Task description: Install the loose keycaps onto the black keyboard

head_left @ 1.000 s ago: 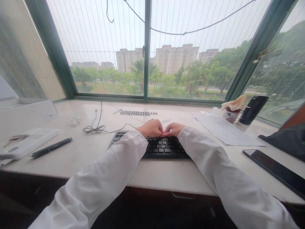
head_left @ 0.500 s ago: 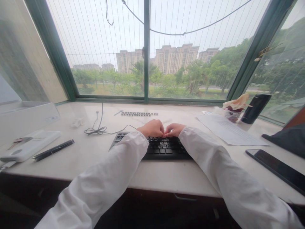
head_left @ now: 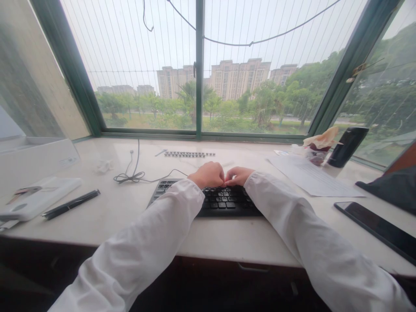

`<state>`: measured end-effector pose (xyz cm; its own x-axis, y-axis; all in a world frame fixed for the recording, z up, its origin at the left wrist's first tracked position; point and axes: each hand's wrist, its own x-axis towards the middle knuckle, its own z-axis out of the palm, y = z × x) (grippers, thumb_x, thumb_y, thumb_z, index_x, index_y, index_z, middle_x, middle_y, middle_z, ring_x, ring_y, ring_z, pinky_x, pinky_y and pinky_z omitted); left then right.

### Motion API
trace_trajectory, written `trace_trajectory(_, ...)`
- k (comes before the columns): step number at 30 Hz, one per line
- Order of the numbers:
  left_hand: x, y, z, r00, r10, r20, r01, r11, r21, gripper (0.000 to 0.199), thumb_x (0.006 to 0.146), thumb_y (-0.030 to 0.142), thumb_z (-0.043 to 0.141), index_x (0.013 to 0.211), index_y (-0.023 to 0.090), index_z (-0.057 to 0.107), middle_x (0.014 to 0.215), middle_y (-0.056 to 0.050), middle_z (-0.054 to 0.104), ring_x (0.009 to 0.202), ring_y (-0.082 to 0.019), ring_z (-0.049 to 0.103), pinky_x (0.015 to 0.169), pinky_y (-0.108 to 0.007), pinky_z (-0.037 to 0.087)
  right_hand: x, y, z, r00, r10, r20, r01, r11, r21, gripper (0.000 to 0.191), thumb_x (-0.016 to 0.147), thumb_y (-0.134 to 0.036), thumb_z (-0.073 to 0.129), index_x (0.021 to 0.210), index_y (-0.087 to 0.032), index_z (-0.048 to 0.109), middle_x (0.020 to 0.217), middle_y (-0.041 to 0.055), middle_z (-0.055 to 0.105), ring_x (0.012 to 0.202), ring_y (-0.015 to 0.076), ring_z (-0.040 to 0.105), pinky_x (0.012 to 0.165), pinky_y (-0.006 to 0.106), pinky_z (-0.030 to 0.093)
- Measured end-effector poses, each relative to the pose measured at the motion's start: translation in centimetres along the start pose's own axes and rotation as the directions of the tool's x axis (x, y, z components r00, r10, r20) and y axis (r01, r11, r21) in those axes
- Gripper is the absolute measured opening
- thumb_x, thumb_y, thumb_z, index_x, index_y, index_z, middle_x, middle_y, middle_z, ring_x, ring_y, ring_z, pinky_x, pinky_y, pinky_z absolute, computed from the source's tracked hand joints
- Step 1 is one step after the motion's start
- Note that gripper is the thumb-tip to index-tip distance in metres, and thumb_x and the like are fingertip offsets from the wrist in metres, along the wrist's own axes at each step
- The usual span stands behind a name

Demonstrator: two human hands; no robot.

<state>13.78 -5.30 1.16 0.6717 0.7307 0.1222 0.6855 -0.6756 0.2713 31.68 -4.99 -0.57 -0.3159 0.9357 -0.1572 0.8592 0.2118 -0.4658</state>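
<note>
A black keyboard (head_left: 227,210) lies on the white desk, partly covered by my forearms and hands. My left hand (head_left: 208,174) is closed over its far rows, fingertips curled down out of sight. Beside it my right hand (head_left: 238,176) pinches at the same spot, fingertips meeting those of the left. Whatever is between the fingers is too small to make out. Beyond the hands, small keycaps (head_left: 188,154) stand in rows near the window, with a thin tool-like strip (head_left: 160,152) at their left end.
A bundled cable (head_left: 130,177) runs to the keyboard. On the left are a pen (head_left: 71,204), a white box (head_left: 35,156) and keys (head_left: 24,193). To the right lie paper sheets (head_left: 312,180), a phone (head_left: 378,227) and a dark cylinder (head_left: 348,147).
Both hands stay at the same place over the keyboard, with barely any finger movement. The whole view has shifted very slightly.
</note>
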Motion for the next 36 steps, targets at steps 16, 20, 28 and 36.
trace_trajectory(16, -0.2, -2.0, 0.1, 0.998, -0.02, 0.054, 0.035, 0.954, -0.297, 0.035, 0.064, 0.046, 0.071, 0.081, 0.017, 0.079, 0.065, -0.002, 0.069, 0.067, -0.016, 0.058, 0.06, -0.026, 0.039, -1.0, 1.3, 0.1, 0.992, -0.115, -0.06, 0.118, 0.992, 0.054, 0.043, 0.067, -0.053, 0.071, 0.091, -0.017, 0.077, 0.081, 0.0038, 0.072, 0.071, 0.0152, 0.06, 0.067, 0.025, 0.043)
trace_trajectory(20, -0.1, -2.1, 0.3, 0.995, -0.077, 0.06, 0.091, 0.948, -0.304, 0.033, 0.062, 0.044, 0.072, 0.078, 0.016, 0.078, 0.065, -0.002, 0.068, 0.069, -0.017, 0.059, 0.061, -0.026, 0.039, -1.2, 1.0, 0.1, 0.991, -0.112, -0.073, 0.114, 0.993, 0.029, 0.041, 0.07, -0.052, 0.069, 0.092, -0.018, 0.077, 0.08, 0.0031, 0.072, 0.073, 0.0152, 0.06, 0.068, 0.025, 0.043)
trace_trajectory(28, 1.1, -2.6, 1.6, 0.994, -0.083, 0.067, 0.104, 0.894, -0.436, 0.037, 0.052, 0.034, 0.078, 0.081, 0.014, 0.066, 0.069, 0.001, 0.061, 0.065, -0.014, 0.054, 0.059, -0.024, 0.038, -0.9, 1.1, 0.3, 0.995, -0.096, -0.023, 0.097, 0.994, 0.053, 0.041, 0.068, -0.05, 0.073, 0.092, -0.017, 0.077, 0.081, 0.0033, 0.073, 0.072, 0.0152, 0.061, 0.067, 0.024, 0.044)
trace_trajectory(36, 1.6, -1.7, 1.8, 0.989, -0.115, 0.09, 0.144, 0.881, -0.45, 0.024, 0.052, 0.022, 0.071, 0.061, 0.018, 0.05, 0.052, 0.007, 0.043, 0.054, -0.01, 0.037, 0.052, -0.025, 0.027, -0.7, 1.2, 0.0, 0.994, -0.109, -0.024, 0.11, 0.991, 0.074, 0.043, 0.067, -0.049, 0.074, 0.092, -0.015, 0.077, 0.078, 0.0032, 0.07, 0.069, 0.0141, 0.059, 0.07, 0.026, 0.043)
